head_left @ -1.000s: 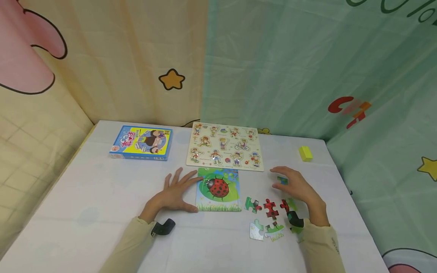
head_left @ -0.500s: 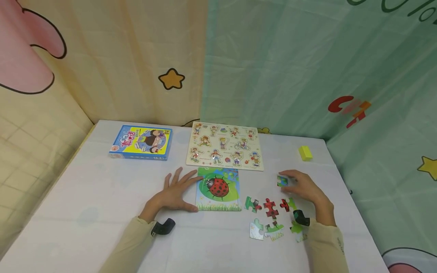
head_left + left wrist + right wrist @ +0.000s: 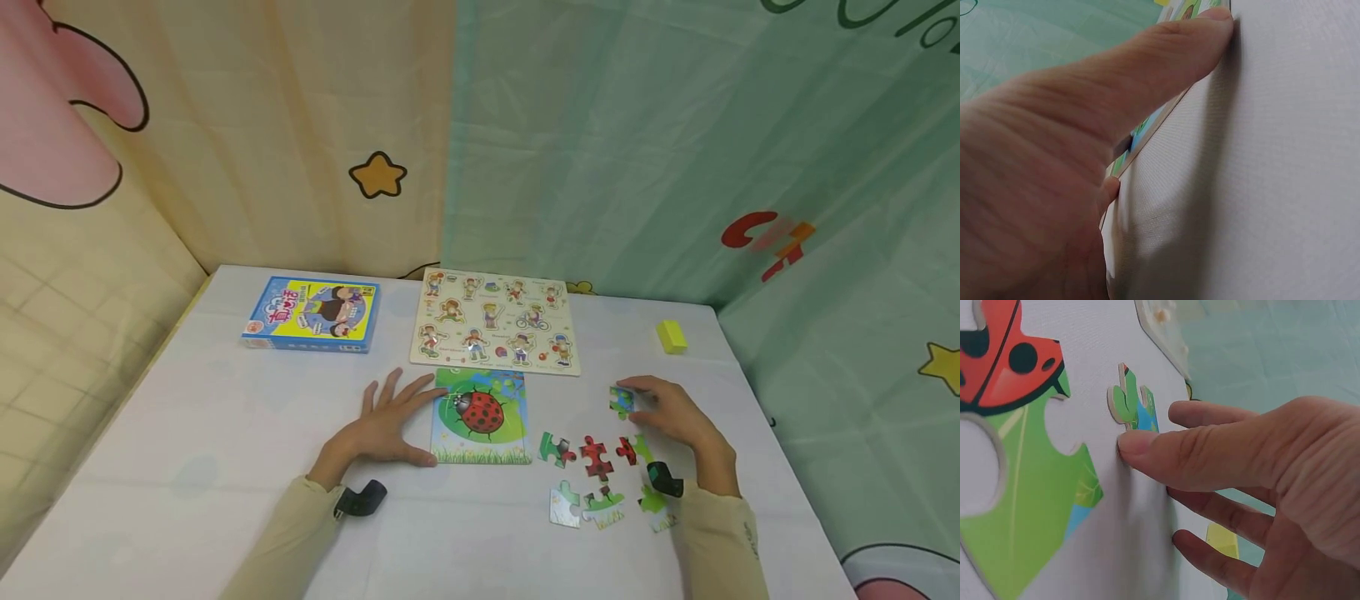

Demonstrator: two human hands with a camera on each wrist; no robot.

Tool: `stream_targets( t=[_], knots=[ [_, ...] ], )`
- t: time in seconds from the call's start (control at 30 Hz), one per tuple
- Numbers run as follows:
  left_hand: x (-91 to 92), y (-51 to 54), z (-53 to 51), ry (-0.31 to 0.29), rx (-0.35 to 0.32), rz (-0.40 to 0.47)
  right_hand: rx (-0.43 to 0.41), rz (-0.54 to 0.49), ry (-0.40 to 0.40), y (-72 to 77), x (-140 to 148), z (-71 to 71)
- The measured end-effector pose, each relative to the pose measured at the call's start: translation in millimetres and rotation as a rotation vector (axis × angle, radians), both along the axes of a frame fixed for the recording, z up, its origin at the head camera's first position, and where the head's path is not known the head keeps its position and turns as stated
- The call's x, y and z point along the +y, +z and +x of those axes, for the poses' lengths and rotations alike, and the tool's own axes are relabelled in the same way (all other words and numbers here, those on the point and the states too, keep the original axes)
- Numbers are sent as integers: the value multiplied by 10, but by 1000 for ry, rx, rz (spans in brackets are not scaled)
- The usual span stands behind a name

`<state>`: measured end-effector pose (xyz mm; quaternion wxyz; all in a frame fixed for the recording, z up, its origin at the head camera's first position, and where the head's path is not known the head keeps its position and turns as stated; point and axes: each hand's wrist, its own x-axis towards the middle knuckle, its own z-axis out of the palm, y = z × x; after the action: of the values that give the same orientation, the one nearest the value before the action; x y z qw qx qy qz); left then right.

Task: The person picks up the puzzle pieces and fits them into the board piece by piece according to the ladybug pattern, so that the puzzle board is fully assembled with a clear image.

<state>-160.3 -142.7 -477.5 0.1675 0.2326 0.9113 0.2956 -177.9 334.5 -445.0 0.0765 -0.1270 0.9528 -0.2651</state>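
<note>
A square ladybug puzzle board (image 3: 480, 437) lies at the middle of the table. My left hand (image 3: 386, 429) rests along its left side, fingers spread, with the index fingertip and thumb tip at its edge. In the left wrist view the thumb (image 3: 1166, 56) lies against that edge. At the right, my right hand (image 3: 671, 412) pinches a green-and-blue puzzle piece (image 3: 620, 402) at its sides between thumb and fingers. The right wrist view shows the thumb (image 3: 1172, 456) on the piece's (image 3: 1141, 409) near edge, which hides part of it.
Several loose puzzle pieces, among them a red one (image 3: 596, 458) and a pale corner (image 3: 564, 505), lie below the right hand. Behind the board is a wooden peg puzzle (image 3: 506, 321). A blue-yellow box (image 3: 311, 315) lies back left, a yellow block (image 3: 671, 337) back right.
My right hand has shifted slightly right and its fingers have closed on the green-and-blue puzzle piece. The left hand has stayed in place.
</note>
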Motion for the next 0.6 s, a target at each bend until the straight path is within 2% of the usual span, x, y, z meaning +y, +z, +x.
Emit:
stream_targets(
  t=[0.6],
  knots=[
    [7, 16, -4, 2, -2, -10, 32, 16, -21, -2, -57, -40]
  ],
)
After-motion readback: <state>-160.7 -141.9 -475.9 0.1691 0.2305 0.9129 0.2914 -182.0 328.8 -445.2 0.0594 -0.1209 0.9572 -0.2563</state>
